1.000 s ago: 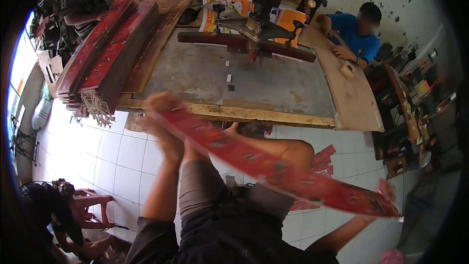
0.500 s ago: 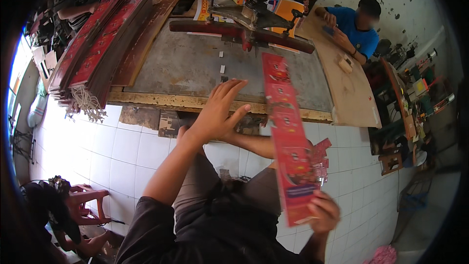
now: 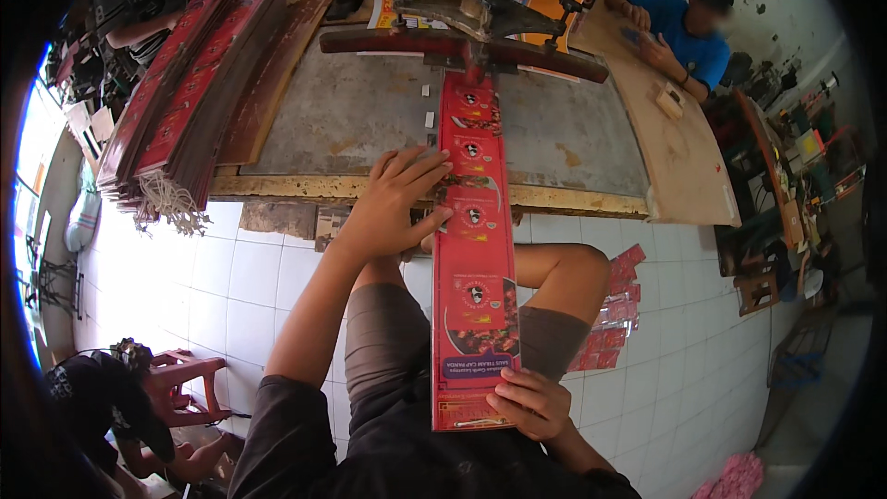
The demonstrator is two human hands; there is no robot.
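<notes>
A long red printed strip (image 3: 473,249) runs from the metal-topped table toward my body, straight out over my lap. Its far end lies below the dark red crossbar (image 3: 388,40) of a press (image 3: 476,14). At the strip's near end my right hand (image 3: 530,403) grips the right corner, thumb partly hidden. My left hand (image 3: 393,203) is at the table's front edge, fingers stretched out and thumb apart. Its fingertips touch or nearly touch the strip's left edge. Small white pieces (image 3: 429,119) are fixed on the grey tabletop (image 3: 346,120), left of the strip.
Stacks of red printed strips (image 3: 176,102) with a bundle of pale strings (image 3: 171,199) stand at the left. A person in blue (image 3: 688,42) sits at the right by a wooden board (image 3: 684,148) with a wooden block (image 3: 669,100). Red printed pieces (image 3: 605,319) lie on the floor.
My right hand has swung the strip left and forward, so its far end is now below the crossbar. The left hand has shifted slightly left and lies beside the strip.
</notes>
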